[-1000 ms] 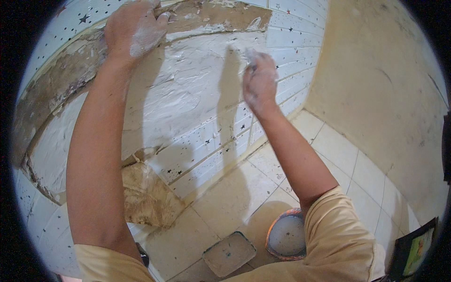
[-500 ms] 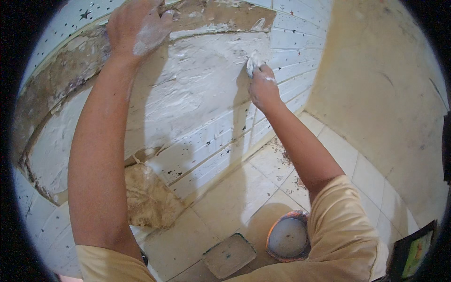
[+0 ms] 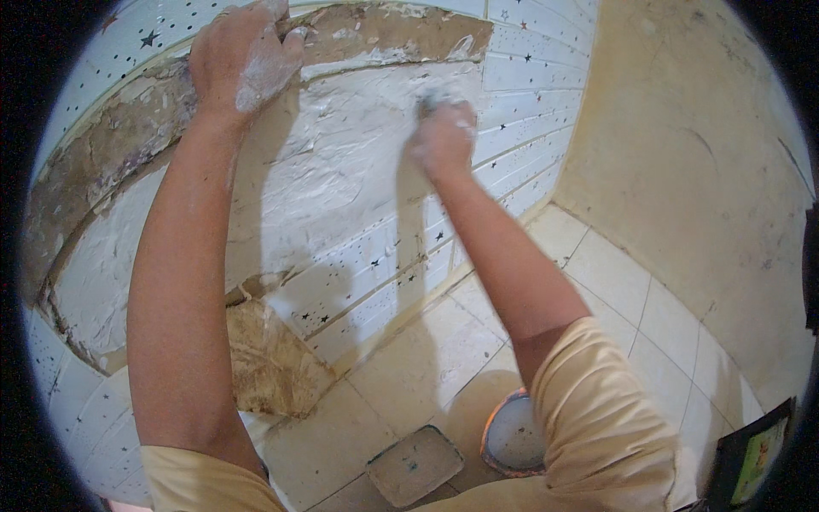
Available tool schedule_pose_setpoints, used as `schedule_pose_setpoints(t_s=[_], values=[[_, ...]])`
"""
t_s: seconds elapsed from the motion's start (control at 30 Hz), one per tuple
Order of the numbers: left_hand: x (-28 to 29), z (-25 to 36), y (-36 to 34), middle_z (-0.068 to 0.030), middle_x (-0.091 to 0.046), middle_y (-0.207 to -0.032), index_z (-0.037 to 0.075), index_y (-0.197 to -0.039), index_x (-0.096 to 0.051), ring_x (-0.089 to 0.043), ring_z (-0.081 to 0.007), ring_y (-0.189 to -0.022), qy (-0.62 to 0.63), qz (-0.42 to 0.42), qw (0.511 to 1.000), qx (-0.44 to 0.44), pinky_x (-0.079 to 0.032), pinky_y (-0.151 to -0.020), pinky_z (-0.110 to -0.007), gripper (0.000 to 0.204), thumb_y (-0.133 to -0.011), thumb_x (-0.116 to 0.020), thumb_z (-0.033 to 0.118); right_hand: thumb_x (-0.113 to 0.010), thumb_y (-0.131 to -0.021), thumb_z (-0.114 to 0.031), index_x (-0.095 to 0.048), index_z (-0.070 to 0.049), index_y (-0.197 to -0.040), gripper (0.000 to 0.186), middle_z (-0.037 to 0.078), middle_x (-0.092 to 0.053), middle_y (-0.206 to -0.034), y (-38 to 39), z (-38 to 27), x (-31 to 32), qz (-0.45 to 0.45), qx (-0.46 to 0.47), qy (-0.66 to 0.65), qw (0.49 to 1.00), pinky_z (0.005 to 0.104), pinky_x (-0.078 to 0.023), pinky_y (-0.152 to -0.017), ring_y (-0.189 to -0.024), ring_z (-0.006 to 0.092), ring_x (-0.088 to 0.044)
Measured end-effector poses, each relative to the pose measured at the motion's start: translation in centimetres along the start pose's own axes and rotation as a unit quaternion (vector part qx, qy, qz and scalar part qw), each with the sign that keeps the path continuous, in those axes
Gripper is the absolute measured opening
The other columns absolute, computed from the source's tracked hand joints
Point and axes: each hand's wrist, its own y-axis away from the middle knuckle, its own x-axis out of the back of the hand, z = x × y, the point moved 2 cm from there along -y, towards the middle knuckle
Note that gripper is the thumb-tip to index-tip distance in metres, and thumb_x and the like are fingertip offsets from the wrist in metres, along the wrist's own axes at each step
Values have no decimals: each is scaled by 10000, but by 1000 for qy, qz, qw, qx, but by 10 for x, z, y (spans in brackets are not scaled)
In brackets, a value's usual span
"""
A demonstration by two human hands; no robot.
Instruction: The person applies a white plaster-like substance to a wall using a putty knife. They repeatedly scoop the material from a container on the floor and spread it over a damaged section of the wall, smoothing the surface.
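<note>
One beige wall [image 3: 682, 171] met the tiled floor [image 3: 388, 367]; your right hand [image 3: 445, 143] clamped a blurred tool [image 3: 429, 104] at the white plaster [image 3: 337, 158]; your left hand [image 3: 243, 66] touched the brown band [image 3: 401, 32], its finger closure unclear.

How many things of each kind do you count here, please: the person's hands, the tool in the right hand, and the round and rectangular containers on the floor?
Hands: 2 (left hand, right hand)
Held tool, blurred: 1
Round tub with orange on its rim: 1
Rectangular tray: 1
Total: 5
</note>
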Motion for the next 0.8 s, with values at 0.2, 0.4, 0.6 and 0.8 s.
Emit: schedule_pose_setpoints(t_s=[0.2, 0.4, 0.6, 0.8], values=[[1, -14, 1, -174, -582, -740, 51, -715, -592, -560, -364, -792, -15, -34, 999, -1, -443, -697, -474, 219, -659, -684, 241, -616, -712, -121, -577, -10, -894, 217, 206, -555, -939, 43, -100, 90, -75, 49, -186, 978, 461, -434, -801, -929, 397, -525], [9, -19, 2, -166, -579, -730, 50, -701, -577, -558, -357, -793, -5, -28, 999, -32, -440, -710, -466, 215, -672, -674, 240, -559, -760, -80, -581, 14, -968, 230, 210, -541, -990, 18, -34, 113, -52, -111, -268, 956, 446, -430, -822, -934, 388, -526], [9, -4, -1, -176, -578, -730, 49, -708, -580, -560, -357, -788, 7, -34, 999, -20, -443, -715, -467, 208, -690, -656, 242, -567, -724, -59, -579, 50, -931, 233, 218, -508, -980, 3, -27, 52, 66, 105, -79, 989, 443, -424, -799, -924, 376, -499], [-12, -38, 0, -174, -617, -796, 72, -881, -582, -599, -373, -796, -50, -90, 993, -54, -457, -696, -485, 342, -803, -594, 404, -540, -705, -12, -572, 64, -910, 220, 231, -507, -974, 51, -36, 50, -117, 177, -104, 972, 439, -440, -812, -937, 375, -509]])
